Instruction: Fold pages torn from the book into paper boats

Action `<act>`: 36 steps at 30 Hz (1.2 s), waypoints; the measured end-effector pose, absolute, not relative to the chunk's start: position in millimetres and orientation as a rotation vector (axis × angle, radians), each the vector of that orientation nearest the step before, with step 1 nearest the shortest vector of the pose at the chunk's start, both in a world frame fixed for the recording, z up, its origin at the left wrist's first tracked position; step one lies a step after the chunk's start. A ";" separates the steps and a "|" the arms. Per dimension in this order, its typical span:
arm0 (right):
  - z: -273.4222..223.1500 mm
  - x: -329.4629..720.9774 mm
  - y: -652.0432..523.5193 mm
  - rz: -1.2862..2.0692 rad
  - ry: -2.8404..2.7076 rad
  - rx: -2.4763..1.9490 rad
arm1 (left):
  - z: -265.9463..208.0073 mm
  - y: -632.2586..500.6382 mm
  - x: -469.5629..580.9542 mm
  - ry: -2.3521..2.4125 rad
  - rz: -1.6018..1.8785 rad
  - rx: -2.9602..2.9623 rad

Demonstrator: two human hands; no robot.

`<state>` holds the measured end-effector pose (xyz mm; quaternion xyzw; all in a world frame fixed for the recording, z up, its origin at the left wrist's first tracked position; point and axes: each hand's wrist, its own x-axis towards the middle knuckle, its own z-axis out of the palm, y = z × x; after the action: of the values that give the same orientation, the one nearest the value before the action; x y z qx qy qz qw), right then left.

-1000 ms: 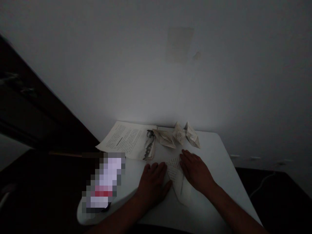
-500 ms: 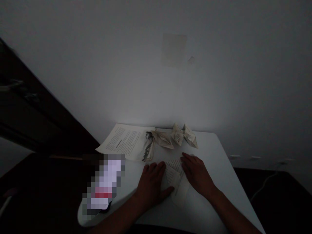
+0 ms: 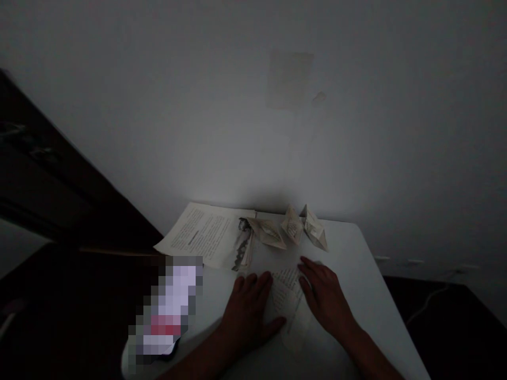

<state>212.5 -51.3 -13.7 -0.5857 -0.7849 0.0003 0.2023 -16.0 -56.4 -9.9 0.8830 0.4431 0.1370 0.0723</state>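
A partly folded printed sheet of paper point(image 3: 288, 293) lies on the white table between my hands. My left hand point(image 3: 250, 306) rests palm down along its left side, fingers stretched and thumb spread onto its lower part. Against the sheet's right edge lies my right hand point(image 3: 327, 293), its fingers extended toward the upper corner and slightly apart. Neither hand grips anything that I can see. Beyond the sheet stand three folded paper boats: a left one point(image 3: 268, 232), a middle one point(image 3: 292, 226) and a right one point(image 3: 315, 228).
An open booklet point(image 3: 204, 232) with printed text lies at the table's back left. A phone-like item point(image 3: 170, 306), blurred out, is at the left edge of the white table point(image 3: 364, 274). Behind rises a grey wall point(image 3: 222, 132); a dark door point(image 3: 39, 169) is at left.
The camera view has shifted a little, so the table and its objects appear slightly lower. Both hands keep nearly the same place on the sheet.
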 end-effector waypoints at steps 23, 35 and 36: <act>-9.5 216.0 -51.7 0.004 -2.228 -1.613 | -4.4 -58.2 -16.8 1.326 0.411 2.606; -19.7 224.1 -44.2 0.002 -2.213 -1.549 | -5.9 -55.8 -10.7 1.370 0.472 2.598; -19.8 224.5 -43.4 0.003 -2.215 -1.545 | -5.1 -55.6 -10.3 1.372 0.475 2.589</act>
<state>224.5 -43.4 -19.8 -0.5581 -0.8004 0.0012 0.2187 -10.3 -55.6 -5.1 0.8689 0.4605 0.1595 0.0863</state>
